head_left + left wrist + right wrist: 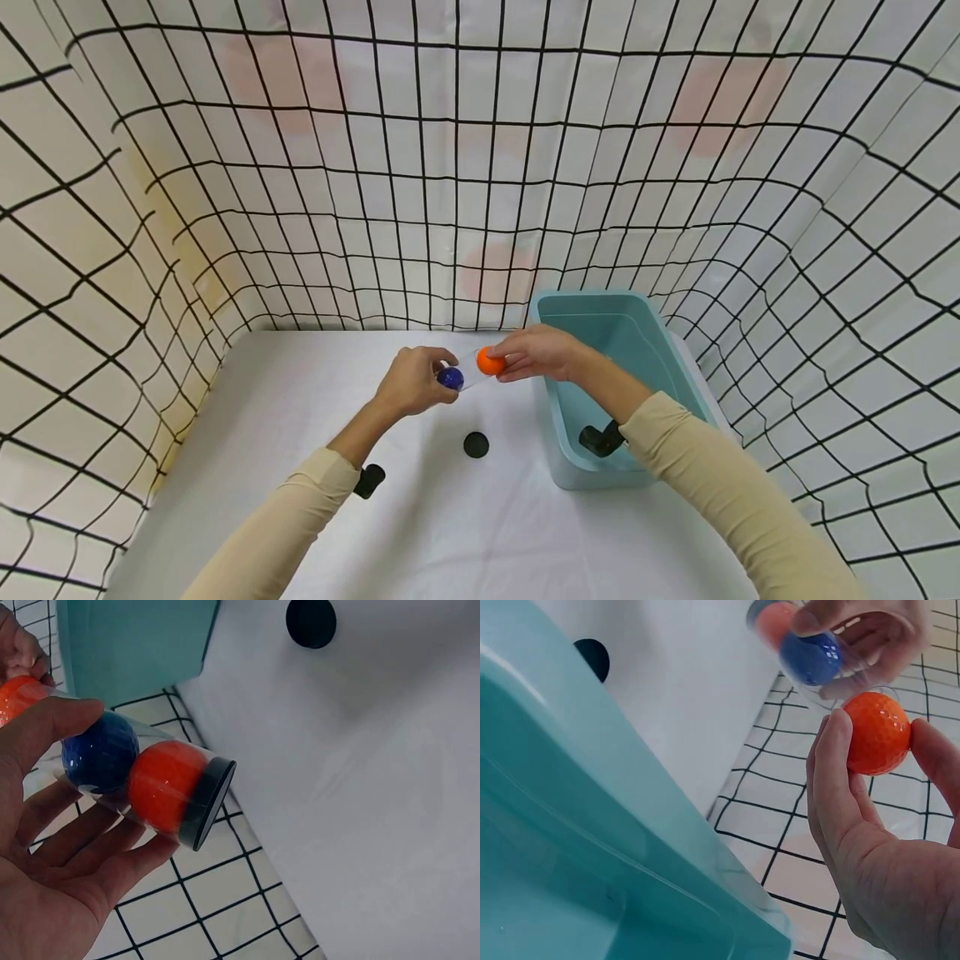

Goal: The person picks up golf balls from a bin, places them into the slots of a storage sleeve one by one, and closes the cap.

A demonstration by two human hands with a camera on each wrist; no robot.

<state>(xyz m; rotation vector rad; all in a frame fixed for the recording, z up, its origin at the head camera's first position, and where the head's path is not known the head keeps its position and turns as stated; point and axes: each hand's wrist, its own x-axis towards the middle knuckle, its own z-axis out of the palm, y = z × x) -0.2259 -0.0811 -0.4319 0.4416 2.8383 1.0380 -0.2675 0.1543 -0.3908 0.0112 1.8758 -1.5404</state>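
My left hand point(414, 381) grips a clear tube point(154, 735) with a black cap point(208, 802) on its near end. Inside the tube, in the left wrist view, an orange ball point(166, 784) lies against the cap and a blue ball point(101, 752) lies beside it. My right hand point(542, 353) pinches another orange golf ball point(878, 733) between thumb and fingers. That ball is at the tube's uncapped end; whether it touches the rim I cannot tell. The tube is tilted, held above the table.
A teal bin point(558, 425) stands on the right of the white table point(300, 392). A black disc point(476, 444), like a loose cap, lies on the table near the bin. Black netting point(457, 179) over white cloth surrounds the table at the back and sides.
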